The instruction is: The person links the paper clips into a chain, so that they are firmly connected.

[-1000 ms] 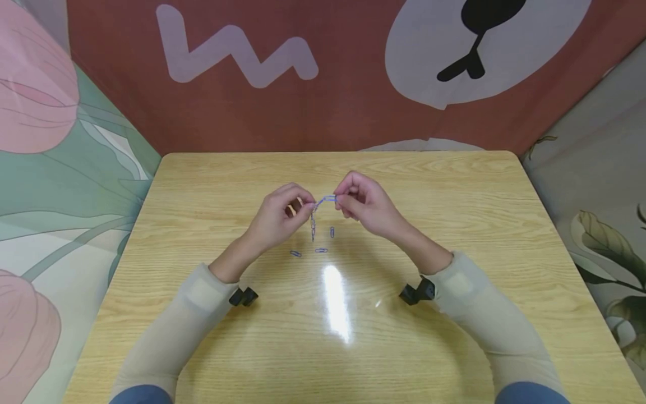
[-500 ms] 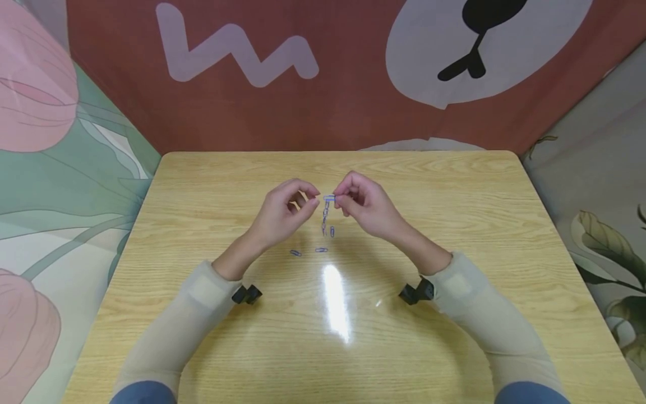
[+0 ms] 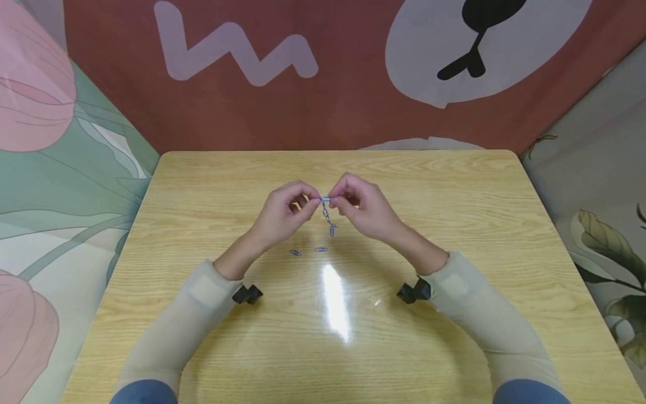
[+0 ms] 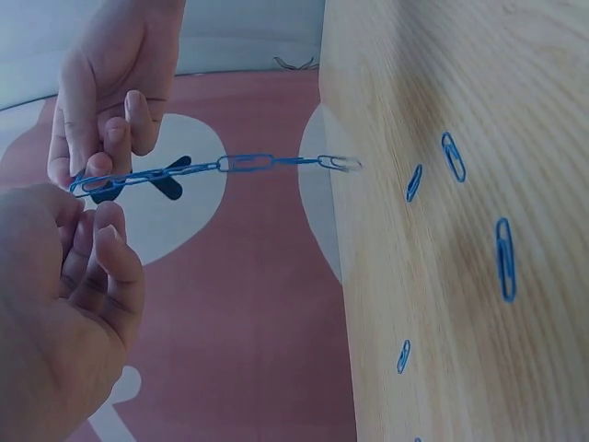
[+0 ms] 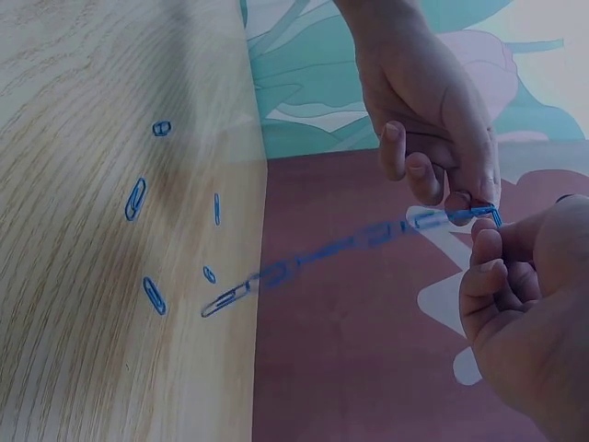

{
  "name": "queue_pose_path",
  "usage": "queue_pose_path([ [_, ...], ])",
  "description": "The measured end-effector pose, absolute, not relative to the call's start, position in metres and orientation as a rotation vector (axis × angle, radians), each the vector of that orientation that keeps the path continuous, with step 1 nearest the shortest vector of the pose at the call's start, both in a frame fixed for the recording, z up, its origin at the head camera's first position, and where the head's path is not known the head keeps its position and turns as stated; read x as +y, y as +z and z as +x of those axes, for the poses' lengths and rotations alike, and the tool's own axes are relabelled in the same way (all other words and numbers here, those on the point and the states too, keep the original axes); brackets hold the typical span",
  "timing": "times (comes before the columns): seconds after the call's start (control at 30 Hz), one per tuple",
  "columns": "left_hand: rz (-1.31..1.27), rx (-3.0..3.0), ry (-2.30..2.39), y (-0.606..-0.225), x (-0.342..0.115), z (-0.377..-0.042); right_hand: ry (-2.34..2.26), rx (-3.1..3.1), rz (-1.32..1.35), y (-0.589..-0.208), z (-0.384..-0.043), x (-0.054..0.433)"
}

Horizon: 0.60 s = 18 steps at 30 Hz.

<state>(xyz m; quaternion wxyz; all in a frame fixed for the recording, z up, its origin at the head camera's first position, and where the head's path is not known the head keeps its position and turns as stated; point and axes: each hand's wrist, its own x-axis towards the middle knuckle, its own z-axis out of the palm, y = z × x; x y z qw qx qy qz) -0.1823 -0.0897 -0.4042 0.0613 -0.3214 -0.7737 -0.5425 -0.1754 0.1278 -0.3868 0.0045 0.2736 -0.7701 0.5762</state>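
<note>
A chain of blue paper clips (image 3: 326, 212) hangs between both hands above the table. My left hand (image 3: 285, 213) pinches at its upper end with thumb and index fingertip. From the other side, my right hand (image 3: 367, 209) pinches a blue paper clip (image 3: 325, 198) at the top of the chain. The fingertips nearly meet, and they partly hide where the clips join. In the left wrist view the linked clips (image 4: 247, 163) trail away from the fingers; in the right wrist view the chain (image 5: 350, 244) is blurred.
Loose blue paper clips lie on the wooden table (image 3: 454, 336) below the hands: one clip (image 3: 295, 253) at left, another clip (image 3: 321, 249) beside it. The left wrist view shows several, including a clip (image 4: 505, 260) near the middle. A patterned cloth wall (image 3: 353, 123) rises behind the table.
The left hand let go of the chain, leaving it hanging from the right hand, and now pinches at its top again. The chain has swung right; the right hand has shifted slightly left.
</note>
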Motion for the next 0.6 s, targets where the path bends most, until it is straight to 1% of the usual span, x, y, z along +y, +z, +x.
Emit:
queue_pose_path([
  [0.4,-0.963,-2.325,-1.635,-0.4026,-0.0919,-0.1819,1.743,-2.402,0.923,-0.3882,-0.1770,0.1260],
  [0.6,-0.937,-2.316,-1.638,-0.4009,-0.0961,-0.1813,1.738,-2.429,0.873,-0.3892,-0.1788,0.1274],
])
